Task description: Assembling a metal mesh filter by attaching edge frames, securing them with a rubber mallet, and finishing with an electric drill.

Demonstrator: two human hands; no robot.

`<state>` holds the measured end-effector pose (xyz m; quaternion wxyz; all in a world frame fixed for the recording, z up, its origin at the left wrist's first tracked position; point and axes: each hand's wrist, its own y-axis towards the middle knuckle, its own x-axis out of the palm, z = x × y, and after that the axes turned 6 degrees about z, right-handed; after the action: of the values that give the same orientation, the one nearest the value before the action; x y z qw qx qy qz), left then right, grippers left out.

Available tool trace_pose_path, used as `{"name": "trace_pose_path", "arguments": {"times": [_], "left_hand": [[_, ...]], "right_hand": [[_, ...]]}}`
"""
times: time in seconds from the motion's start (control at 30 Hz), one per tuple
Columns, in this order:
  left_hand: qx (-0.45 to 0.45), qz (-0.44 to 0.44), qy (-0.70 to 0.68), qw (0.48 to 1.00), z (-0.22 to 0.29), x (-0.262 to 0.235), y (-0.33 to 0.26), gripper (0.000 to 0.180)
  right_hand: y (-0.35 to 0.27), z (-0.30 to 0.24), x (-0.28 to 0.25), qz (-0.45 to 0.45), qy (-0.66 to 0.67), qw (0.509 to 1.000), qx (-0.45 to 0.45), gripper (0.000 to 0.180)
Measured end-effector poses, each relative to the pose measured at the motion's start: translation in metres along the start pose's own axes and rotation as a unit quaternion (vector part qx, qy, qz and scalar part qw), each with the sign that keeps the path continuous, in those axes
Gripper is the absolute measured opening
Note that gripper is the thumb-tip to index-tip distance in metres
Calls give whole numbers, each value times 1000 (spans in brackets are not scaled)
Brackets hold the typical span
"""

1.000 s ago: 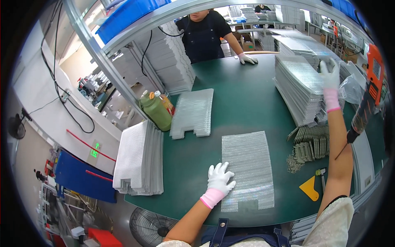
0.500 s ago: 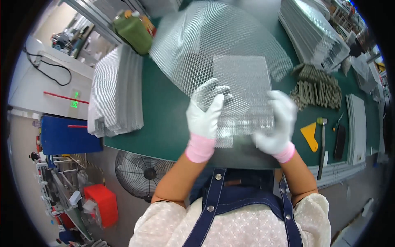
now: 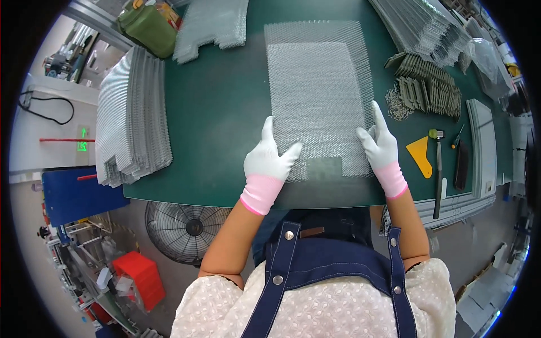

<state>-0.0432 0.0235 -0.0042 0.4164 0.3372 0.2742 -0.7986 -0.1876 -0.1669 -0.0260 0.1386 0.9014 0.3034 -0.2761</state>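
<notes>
Both gloved hands are flat on the metal mesh sheets (image 3: pixel 318 96) lying on the green table (image 3: pixel 220 112), near its front edge. Left hand (image 3: pixel 269 160) presses the lower-left corner, fingers spread, thumb out along the bottom edge. Right hand (image 3: pixel 380 147) sits on the lower-right corner, index finger along the right side. Neither grips; palms are down, open, hands well apart.

Looks like two layers: a wider mesh under a narrower, denser one, with a notch at the bottom edge between the hands. Edges look roughly squared, so alignment is probably near done.

The stack of mesh panels (image 3: pixel 132 121) at left and the pile of ribbed sheets (image 3: pixel 422 25) at upper right suggest plenty remain. Yellow scraper (image 3: pixel 420 155) and hammer (image 3: pixel 437 169) lie untouched to the right.
</notes>
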Motion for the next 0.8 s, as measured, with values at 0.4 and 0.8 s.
{"name": "trace_pose_path", "arguments": {"times": [0.4, 0.8], "left_hand": [[21, -15, 110, 994, -10, 12, 10, 83], [-22, -71, 267, 961, 12, 5, 13, 80]], "right_hand": [[3, -3, 14, -30, -264, 964, -21, 75], [18, -18, 7, -117, -408, 905, -18, 69]]}}
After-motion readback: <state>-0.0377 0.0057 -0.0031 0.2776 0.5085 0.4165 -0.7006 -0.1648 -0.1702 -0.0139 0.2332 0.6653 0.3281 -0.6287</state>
